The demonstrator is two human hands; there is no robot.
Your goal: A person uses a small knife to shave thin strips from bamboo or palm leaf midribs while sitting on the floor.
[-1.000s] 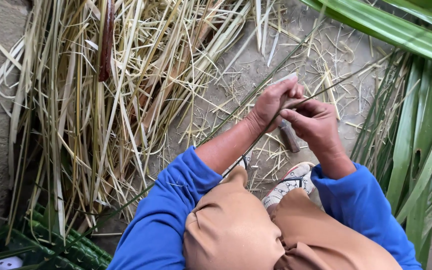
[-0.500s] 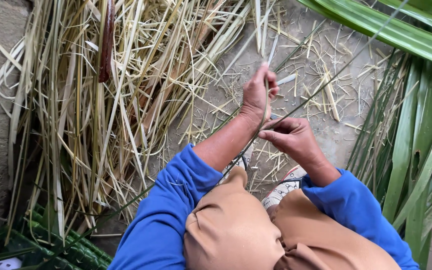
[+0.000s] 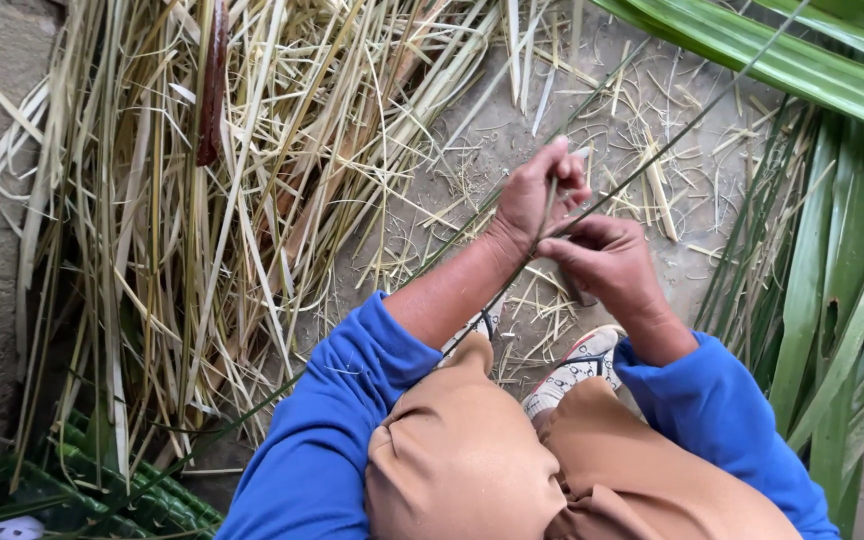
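Dry straw pile (image 3: pixel 232 200), far left: pale yellow, matt, fibrous, brittle-looking. Fresh leaves (image 3: pixel 832 290), right: green, smooth, slightly glossy. Thin green leaf strip (image 3: pixel 672 140): smooth, pliant. Ground (image 3: pixel 512 130): grey, rough, dusty, concrete-like. Sleeves (image 3: pixel 342 420): blue cloth, soft, matt. Trousers (image 3: pixel 472 470): tan cloth, matt. Shoe (image 3: pixel 577 370): white, patterned fabric.

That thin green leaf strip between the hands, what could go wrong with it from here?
The thin green strip runs taut through the left hand and right hand, so it might snap or cut a finger if pulled hard. Its far end passes near the green leaves and could perhaps snag.
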